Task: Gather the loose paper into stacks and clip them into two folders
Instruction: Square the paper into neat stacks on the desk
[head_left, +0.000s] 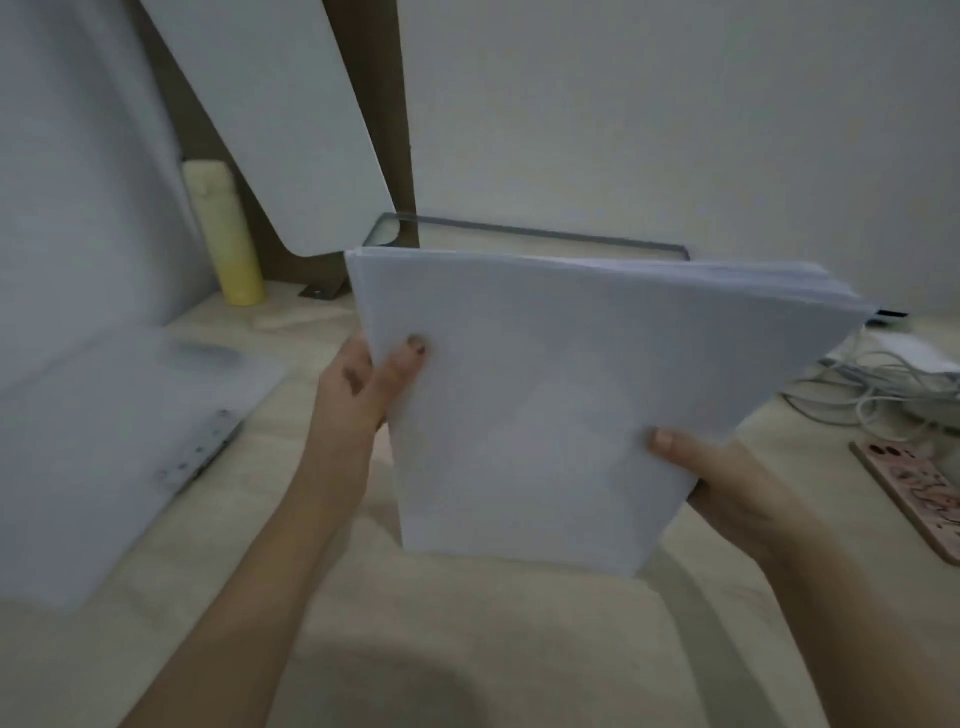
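Gripping the stack (545, 395) by opposite edges, the left hand (353, 387) and right hand (727, 483) are holding it together, likely squaring it for the folder (119, 441).

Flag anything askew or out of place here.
The paper stack, gripped by the left hand and right hand, is not squared: sheet edges fan out at its upper right. Cables lie tangled at far right.

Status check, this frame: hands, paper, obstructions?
Left hand and right hand grip the paper stack by its sides. Folder lies open at left. Phone and cables at right, off the path.
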